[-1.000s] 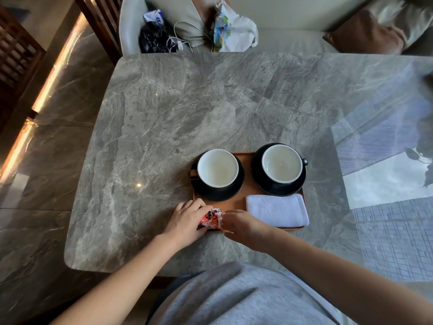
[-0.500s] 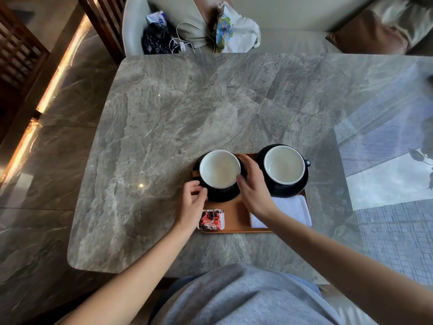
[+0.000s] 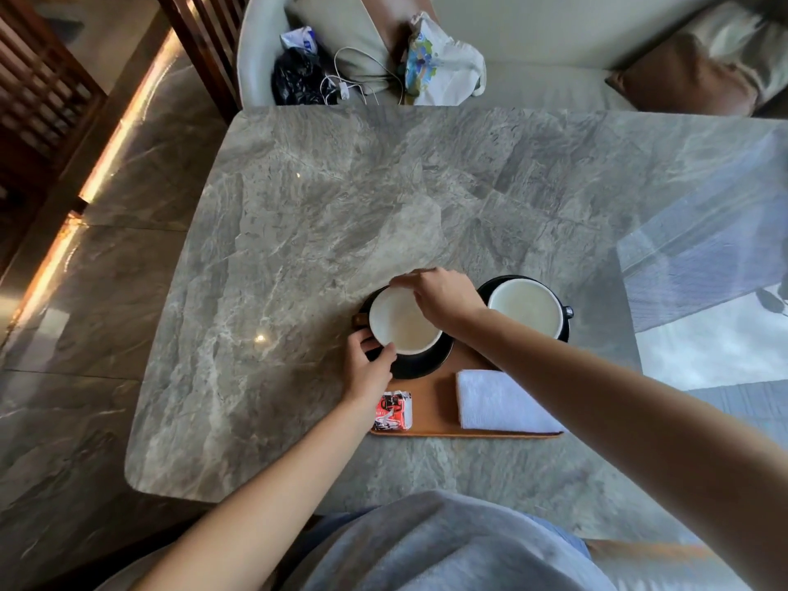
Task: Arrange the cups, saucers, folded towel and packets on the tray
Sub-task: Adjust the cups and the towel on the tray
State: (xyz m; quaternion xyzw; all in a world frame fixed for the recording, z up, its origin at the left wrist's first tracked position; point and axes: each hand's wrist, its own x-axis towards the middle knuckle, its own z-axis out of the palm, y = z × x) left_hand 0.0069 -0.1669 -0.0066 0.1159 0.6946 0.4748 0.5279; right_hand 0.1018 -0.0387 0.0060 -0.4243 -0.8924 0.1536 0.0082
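Observation:
A brown tray (image 3: 435, 403) lies on the marble table. Its far half carries two black cups with white insides, each on a black saucer. My left hand (image 3: 369, 364) pinches the near-left rim of the left cup (image 3: 403, 324). My right hand (image 3: 439, 294) grips that cup's far rim from above. The left saucer (image 3: 426, 362) shows under the cup. The right cup (image 3: 526, 309) stands untouched on its saucer (image 3: 490, 287), handle pointing right. A red and white packet (image 3: 394, 411) lies at the tray's near-left corner. A folded white towel (image 3: 499, 400) lies at the near right.
The grey marble table (image 3: 341, 215) stretches far and left of the tray. Its near edge runs just past the tray, above my lap. A pale chair (image 3: 383, 49) behind the table holds bags, a cable and a charger. Brown cushions (image 3: 686, 78) lie at the back right.
Both hands left the packet at the tray's near-left corner and moved up to the left cup. My right hand went from the cup's right side to its far rim.

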